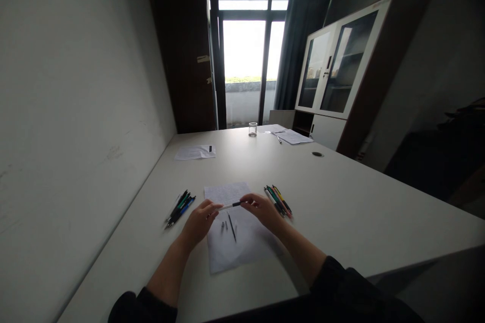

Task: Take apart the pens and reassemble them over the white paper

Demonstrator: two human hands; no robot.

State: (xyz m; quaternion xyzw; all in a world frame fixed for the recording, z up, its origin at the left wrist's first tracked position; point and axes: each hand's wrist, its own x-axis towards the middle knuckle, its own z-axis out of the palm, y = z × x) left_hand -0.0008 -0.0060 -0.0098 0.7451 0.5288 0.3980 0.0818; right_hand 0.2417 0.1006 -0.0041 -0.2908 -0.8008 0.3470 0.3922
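Note:
A slim pen barrel (229,206), pale on the left and dark on the right, is held level between both hands above a sheet of paper (227,257). My left hand (201,219) pinches its pale end. The dark end is between the fingertips of my right hand (262,209). On the paper below lie a thin dark refill (232,228) and several small pen parts (223,226). One group of pens (181,208) rests left of my left hand; another group of pens (278,201) rests beside my right hand.
A clear glass (252,129) stands at the far edge of the white table (242,161). Papers (293,137) with a pen lie at the far right, and another sheet (193,152) at the far left. A wall (76,111) borders the table's left side.

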